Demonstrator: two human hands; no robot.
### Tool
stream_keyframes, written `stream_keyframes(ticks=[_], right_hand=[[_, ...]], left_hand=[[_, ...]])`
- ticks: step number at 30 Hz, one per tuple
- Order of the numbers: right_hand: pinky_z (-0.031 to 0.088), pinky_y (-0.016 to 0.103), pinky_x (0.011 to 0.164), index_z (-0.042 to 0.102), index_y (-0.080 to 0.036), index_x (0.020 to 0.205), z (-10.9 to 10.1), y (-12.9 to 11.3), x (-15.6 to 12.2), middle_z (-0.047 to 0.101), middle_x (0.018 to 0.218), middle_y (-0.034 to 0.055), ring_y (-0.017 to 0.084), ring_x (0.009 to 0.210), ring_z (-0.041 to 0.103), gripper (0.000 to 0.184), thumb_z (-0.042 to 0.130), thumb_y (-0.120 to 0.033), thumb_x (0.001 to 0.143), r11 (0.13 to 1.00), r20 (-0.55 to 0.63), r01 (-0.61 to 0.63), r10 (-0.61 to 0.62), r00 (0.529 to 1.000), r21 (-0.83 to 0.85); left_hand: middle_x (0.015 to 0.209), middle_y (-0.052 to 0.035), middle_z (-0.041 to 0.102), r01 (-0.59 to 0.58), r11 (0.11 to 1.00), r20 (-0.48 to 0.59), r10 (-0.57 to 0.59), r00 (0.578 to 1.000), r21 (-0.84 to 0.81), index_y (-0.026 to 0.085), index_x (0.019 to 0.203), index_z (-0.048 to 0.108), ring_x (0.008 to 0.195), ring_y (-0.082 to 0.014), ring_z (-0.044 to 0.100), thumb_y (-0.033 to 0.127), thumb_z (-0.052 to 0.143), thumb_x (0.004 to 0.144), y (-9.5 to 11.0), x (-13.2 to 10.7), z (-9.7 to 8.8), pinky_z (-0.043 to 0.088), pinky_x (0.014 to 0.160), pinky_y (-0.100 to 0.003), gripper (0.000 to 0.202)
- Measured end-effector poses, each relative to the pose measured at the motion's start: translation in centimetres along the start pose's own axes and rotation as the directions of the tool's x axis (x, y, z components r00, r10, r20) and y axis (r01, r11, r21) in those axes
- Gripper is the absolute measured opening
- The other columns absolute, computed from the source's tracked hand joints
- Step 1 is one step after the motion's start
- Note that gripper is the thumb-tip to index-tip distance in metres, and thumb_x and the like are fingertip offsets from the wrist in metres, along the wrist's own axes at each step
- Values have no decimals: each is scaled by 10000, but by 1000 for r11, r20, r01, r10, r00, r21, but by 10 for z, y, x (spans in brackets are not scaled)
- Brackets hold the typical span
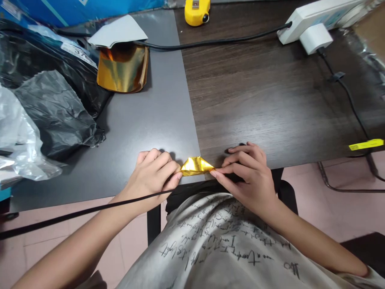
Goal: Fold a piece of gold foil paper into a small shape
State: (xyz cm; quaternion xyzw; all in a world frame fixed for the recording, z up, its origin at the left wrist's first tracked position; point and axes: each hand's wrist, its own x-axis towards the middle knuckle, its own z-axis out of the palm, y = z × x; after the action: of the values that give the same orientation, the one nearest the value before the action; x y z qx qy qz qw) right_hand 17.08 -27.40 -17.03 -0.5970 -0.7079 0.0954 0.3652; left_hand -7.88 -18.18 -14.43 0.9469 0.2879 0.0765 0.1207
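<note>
"Grey mat [144,120] on a dark wood-grain desk [264,88], pink floor tile [60,253] below. That's your spot?"

"Yes. My hands are at the mat's front edge, right by the seam with the wood."

"What have you got?"

"A small piece of folded gold foil [196,166], a crumpled, shiny peak. My left hand [152,174] pinches one end and my right hand [248,176] pinches the other. The hands are apart, with the foil clamped between them."

"What's around you?"

"At the upper left, a curled sheet of gold foil [122,68] stands on the mat under a bent grey-white card [118,31]. Beside it lie a wrinkled black plastic bag [57,116] and a translucent white plastic bag [18,136]. The black bag's white label [80,52] shows '37', then gets too small to read. At the top, there's a yellow tape measure [197,12], and a white power strip [319,16] with a black cable [210,42]."

"Any writing closer in?"

"My pale shirt [216,241] has black script; I can make out 'Light'."
</note>
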Motion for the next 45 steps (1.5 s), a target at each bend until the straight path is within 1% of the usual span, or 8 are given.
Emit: stream_keyframes(ticks=[4,9,20,24,30,37,43,45], right_hand=[[362,586,1116,703,-229,785,0,0,-1,691,830,19,245,1011,622,134,743,-256,910,999,31,-34,34,999,-15],[363,593,1133,701,-222,802,-1,0,-2,700,842,21,251,1030,620,109,750,-233,899,1000,32,-12,13,999,-23],[348,624,1139,679,-218,767,5,-6,-3,683,834,35,264,1015,608,161,750,-288,894,993,-29,-90,88,996,-78],[374,618,1126,659,-218,791,6,-5,-5,678,853,41,260,1023,600,159,755,-283,899,991,-39,-79,75,996,-111],[367,647,1120,646,-215,865,6,-4,-8,691,899,38,266,1053,600,114,751,-230,906,995,-26,-21,18,1000,-100],[276,738,1146,650,-199,845,7,-4,-10,640,1039,106,348,1249,494,97,729,-196,902,984,-42,9,-17,999,-176],[254,724,1158,654,-202,784,7,-7,-7,636,996,94,337,1217,512,143,726,-233,903,984,-27,-77,73,997,-159],[255,714,1169,663,-200,815,7,-8,-8,638,988,84,326,1194,541,137,723,-271,914,978,-34,-96,91,995,-187]], left_hand=[[827,8,557,-19,999,34,21,999,-35,188,914,592,852,-113,343,263,562,947,-2,-1,-1,193,814,-276,87],[857,15,564,-22,998,58,26,998,-66,194,953,588,882,-107,358,248,561,948,-4,-2,-2,203,846,-278,61],[815,20,624,139,987,71,-133,989,-79,186,826,634,840,-82,387,352,568,943,2,-2,-1,234,878,-305,214],[776,21,618,177,980,57,-173,983,-93,185,801,642,833,-75,403,356,575,938,4,-2,-3,248,898,-312,228],[789,33,612,180,976,73,-172,982,-122,189,820,636,830,-74,395,354,583,936,2,-1,-1,225,887,-303,209],[845,11,593,167,974,122,-149,981,-154,182,863,611,870,-103,350,366,515,973,2,-1,0,187,890,-310,234],[833,17,605,250,959,122,-234,965,-136,188,838,619,886,-96,376,403,540,949,5,-3,2,195,944,-324,254],[809,28,598,265,957,94,-255,962,-117,217,899,643,879,-91,397,410,563,936,5,-3,3,209,961,-316,213]])
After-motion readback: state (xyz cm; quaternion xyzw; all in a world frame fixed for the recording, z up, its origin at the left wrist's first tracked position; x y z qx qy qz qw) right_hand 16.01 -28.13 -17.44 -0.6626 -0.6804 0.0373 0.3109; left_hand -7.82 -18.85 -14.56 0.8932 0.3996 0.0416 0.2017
